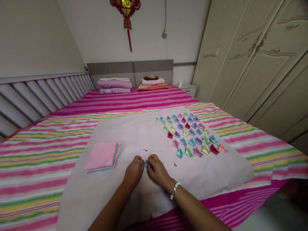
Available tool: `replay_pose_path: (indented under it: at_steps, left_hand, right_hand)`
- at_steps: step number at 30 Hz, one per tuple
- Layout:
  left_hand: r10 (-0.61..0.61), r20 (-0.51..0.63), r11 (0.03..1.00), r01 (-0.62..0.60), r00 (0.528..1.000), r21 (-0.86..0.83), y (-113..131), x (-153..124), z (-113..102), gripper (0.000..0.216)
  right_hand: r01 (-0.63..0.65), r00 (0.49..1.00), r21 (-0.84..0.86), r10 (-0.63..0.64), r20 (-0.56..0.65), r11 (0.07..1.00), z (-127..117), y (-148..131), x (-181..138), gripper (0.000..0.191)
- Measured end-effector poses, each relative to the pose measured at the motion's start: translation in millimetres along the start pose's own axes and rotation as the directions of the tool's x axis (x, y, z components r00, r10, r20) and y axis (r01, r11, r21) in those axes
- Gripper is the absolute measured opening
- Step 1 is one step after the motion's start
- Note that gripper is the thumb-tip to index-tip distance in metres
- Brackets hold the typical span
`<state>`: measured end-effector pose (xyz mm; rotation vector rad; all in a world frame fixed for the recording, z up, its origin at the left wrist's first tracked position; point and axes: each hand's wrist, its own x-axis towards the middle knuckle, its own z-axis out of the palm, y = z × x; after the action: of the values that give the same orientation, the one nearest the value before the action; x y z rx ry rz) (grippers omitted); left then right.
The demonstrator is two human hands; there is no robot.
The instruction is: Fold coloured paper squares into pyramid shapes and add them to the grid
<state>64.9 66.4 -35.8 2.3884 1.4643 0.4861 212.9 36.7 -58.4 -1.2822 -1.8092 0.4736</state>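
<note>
Between my two hands is a small folded piece of blue paper [145,163], partly hidden by the fingers. My left hand [135,168] pinches its left side with thumb and fingers closed. On its right side my right hand [156,168] pinches it too; a white bead bracelet [175,190] circles that wrist. Left of my hands lies a stack of square paper sheets [102,156], pink on top with other colours below. Several rows of folded paper pieces [192,132] in many colours stand to the right, pointed and boat-like in shape.
A large pale sheet [125,134] covers part of the striped bed [48,150]. Two small red-and-white bits [144,150] lie on the sheet near my hands. Folded bedding [115,86] rests by the headboard [120,68]. A wardrobe [255,61] stands at the right.
</note>
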Motion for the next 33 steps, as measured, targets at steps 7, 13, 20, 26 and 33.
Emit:
replay_pose_path:
  at_steps: [7, 13, 20, 26, 33]
  left_hand:
    - [0.110, 0.006, 0.985, -0.108, 0.994, -0.131, -1, 5, -1, 0.020]
    - [0.131, -0.225, 0.961, -0.179, 0.965, -0.209, -17, 14, 2, 0.031]
    - [0.176, -0.392, 0.981, -0.129, 0.903, 0.144, -64, 24, 36, 0.036]
    - [0.237, -0.413, 0.962, -0.152, 0.879, 0.228, -74, 21, 57, 0.036]
    - [0.300, -0.461, 0.944, -0.189, 0.835, 0.271, -75, 20, 56, 0.034]
  right_hand:
    - [0.018, 0.985, -0.259, 0.026, 0.168, 0.966, -20, -4, 1, 0.019]
    - [0.013, 0.987, -0.294, 0.035, 0.158, 0.956, -35, 4, 20, 0.015]
    - [-0.176, 0.984, -0.370, 0.163, -0.066, 0.912, -72, 41, 81, 0.018]
    - [-0.360, 0.933, -0.491, 0.313, -0.178, 0.793, -87, 73, 136, 0.018]
    - [-0.476, 0.870, -0.568, 0.455, -0.191, 0.671, -76, 95, 181, 0.030]
